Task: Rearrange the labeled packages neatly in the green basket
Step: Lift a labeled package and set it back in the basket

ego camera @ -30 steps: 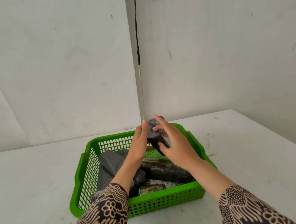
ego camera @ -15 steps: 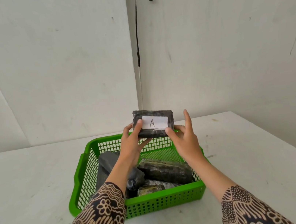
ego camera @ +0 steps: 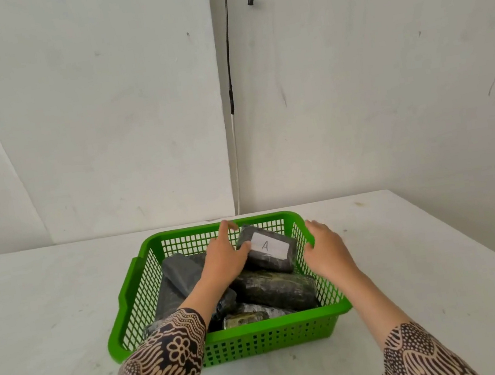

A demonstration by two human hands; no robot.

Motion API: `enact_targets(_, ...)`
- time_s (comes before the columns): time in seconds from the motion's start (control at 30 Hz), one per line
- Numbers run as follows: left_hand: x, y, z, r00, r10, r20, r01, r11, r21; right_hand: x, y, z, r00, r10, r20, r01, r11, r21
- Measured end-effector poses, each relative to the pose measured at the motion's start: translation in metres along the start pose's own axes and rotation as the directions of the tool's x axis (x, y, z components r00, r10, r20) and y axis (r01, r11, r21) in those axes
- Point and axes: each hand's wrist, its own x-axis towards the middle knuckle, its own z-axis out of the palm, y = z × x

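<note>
A green basket (ego camera: 129, 304) is seen at the lower centre of the frame on a white table (ego camera: 47, 297). The package labeled A (ego camera: 268, 250) lies tilted in the basket's far right corner, resting on other dark packages (ego camera: 276, 289). Its left end is gripped by the left hand (ego camera: 224, 256). The right hand (ego camera: 326, 248) is held open, fingers spread, over the basket's right rim, apart from the package.
</note>
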Motion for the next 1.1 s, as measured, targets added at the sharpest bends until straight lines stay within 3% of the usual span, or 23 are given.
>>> enact_targets(0.27, 0.009, 0.011, 0.02, 0.987, -0.162, -0.021, 0.162, 0.954, 0.25, -0.002, 0.001, -0.002, 1.0, -0.005, 0.024, 0.002, 0.992, 0.128)
enact_targets(0.5, 0.008, 0.008, 0.025, 0.978, -0.206, 0.042, 0.171, 0.895, 0.413, -0.002, 0.001, -0.001, 1.0, -0.003, 0.009, 0.002, 0.987, 0.162)
enact_targets(0.7, 0.012, 0.007, 0.022, 0.969, -0.243, -0.043, 0.24, 0.884, 0.402, -0.001, 0.002, 0.0, 1.0, -0.007, 0.014, 0.004, 0.987, 0.162)
enact_targets(0.83, 0.013, 0.006, 0.021, 0.974, -0.218, 0.067, 0.2, 0.957, 0.212, 0.0, 0.002, 0.0, 1.0, -0.004, 0.008, 0.002, 0.985, 0.172)
enact_targets(1.0, 0.012, 0.005, 0.007, 0.969, -0.214, 0.123, 0.192, 0.967, 0.169, -0.003, -0.001, 0.0, 1.0, 0.001, 0.016, -0.003, 0.993, 0.116)
enact_targets(1.1, 0.008, 0.008, 0.003, 0.976, -0.18, 0.125, 0.158, 0.973, 0.166, -0.006, -0.002, -0.001, 0.976, -0.142, -0.166, 0.142, 0.99, -0.011)
